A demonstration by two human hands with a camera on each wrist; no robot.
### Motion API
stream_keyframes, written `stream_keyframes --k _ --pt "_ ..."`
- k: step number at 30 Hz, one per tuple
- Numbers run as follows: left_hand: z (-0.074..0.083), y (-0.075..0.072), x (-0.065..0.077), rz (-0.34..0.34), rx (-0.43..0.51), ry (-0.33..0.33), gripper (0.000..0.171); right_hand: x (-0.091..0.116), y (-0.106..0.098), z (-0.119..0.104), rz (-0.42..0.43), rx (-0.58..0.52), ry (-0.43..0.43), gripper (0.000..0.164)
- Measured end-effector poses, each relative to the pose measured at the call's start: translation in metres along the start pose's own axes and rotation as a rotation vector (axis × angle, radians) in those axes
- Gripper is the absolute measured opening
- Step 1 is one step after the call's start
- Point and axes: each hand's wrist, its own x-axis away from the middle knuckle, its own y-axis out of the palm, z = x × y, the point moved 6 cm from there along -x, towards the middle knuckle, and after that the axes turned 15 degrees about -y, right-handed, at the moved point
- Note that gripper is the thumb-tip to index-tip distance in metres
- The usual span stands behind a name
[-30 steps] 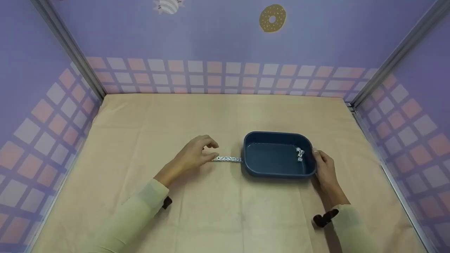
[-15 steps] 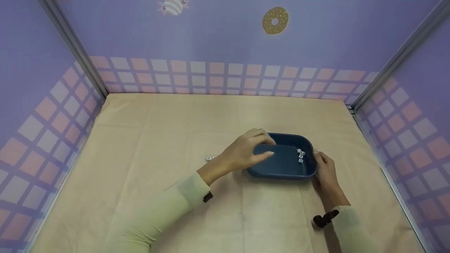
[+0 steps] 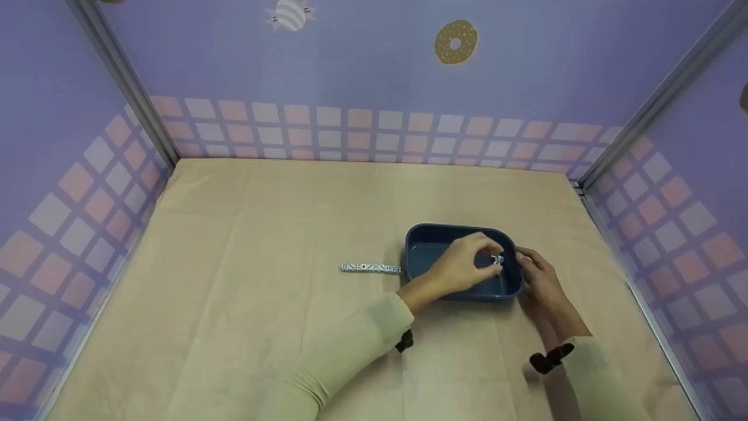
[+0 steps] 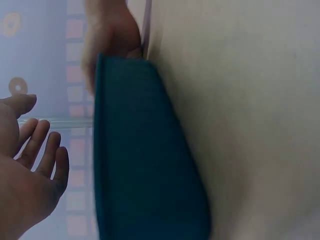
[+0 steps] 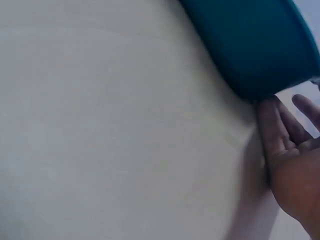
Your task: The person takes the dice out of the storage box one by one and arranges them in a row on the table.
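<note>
In the head view a dark blue rectangular tub stands on the cloth-covered table. My left hand is inside its opening, with thumb and forefinger spread apart on either side of several small white cubes with dark marks. The left wrist view shows that hand above the rim with loosely bent, separated fingers. My right hand rests against the tub's right end; in the right wrist view its straight fingers touch the tub's wall. A straight row of similar cubes lies left of the tub.
A beige cloth with fold lines covers the table. Purple walls with checkered bands enclose it at the back and both sides, with metal posts at the corners. A dark band sits on the right wrist.
My left hand has moved right from the left end of the cube row, across the tub's rim, to the cubes inside. The right hand has stayed at the tub's right end.
</note>
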Motion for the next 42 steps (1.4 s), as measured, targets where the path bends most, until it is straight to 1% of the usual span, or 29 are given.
stream_keyframes --k 3,6,9,11,14,16,20,23,27,30,34,38,42 --pt "-0.004 0.019 -0.008 -0.008 -0.03 -0.051 0.035 -0.004 -0.004 -0.004 -0.038 -0.049 0.007 0.057" --pt "-0.007 0.032 -0.019 -0.019 -0.106 -0.101 0.041 -0.01 -0.009 -0.01 -0.047 -0.104 0.011 0.052" --pt "-0.011 0.041 -0.033 -0.036 -0.189 -0.156 0.045 -0.019 -0.012 -0.016 -0.065 -0.12 0.006 0.051" --pt "-0.016 0.045 -0.04 -0.058 -0.226 -0.195 0.048 -0.024 -0.012 -0.019 -0.084 -0.115 -0.001 0.051" --pt "-0.025 0.05 -0.05 -0.098 -0.257 -0.228 0.051 -0.03 -0.011 -0.02 -0.094 -0.117 0.006 0.048" --pt "-0.032 0.054 -0.055 -0.112 -0.271 -0.238 0.051 -0.031 -0.008 -0.018 -0.095 -0.113 0.014 0.047" --pt "-0.047 0.058 -0.059 -0.101 -0.292 -0.249 0.047 -0.031 -0.004 -0.012 -0.067 -0.103 0.037 0.048" --pt "-0.052 0.061 -0.061 -0.1 -0.29 -0.232 0.043 -0.03 -0.002 -0.008 -0.025 -0.101 0.04 0.048" --pt "-0.054 0.068 -0.062 -0.133 -0.309 -0.188 0.041 -0.028 -0.003 -0.001 0.02 -0.135 0.041 0.046" --pt "-0.053 0.071 -0.063 -0.148 -0.361 -0.171 0.039 -0.027 -0.005 0.002 0.037 -0.147 0.047 0.046" --pt "-0.056 0.072 -0.064 -0.14 -0.408 -0.189 0.034 -0.028 -0.005 0.004 0.046 -0.137 0.066 0.045" --pt "-0.058 0.07 -0.066 -0.12 -0.408 -0.22 0.027 -0.029 -0.006 0.007 0.055 -0.121 0.075 0.045" --pt "-0.059 0.068 -0.065 -0.102 -0.423 -0.223 0.021 -0.03 -0.006 0.007 0.05 -0.086 0.067 0.048"
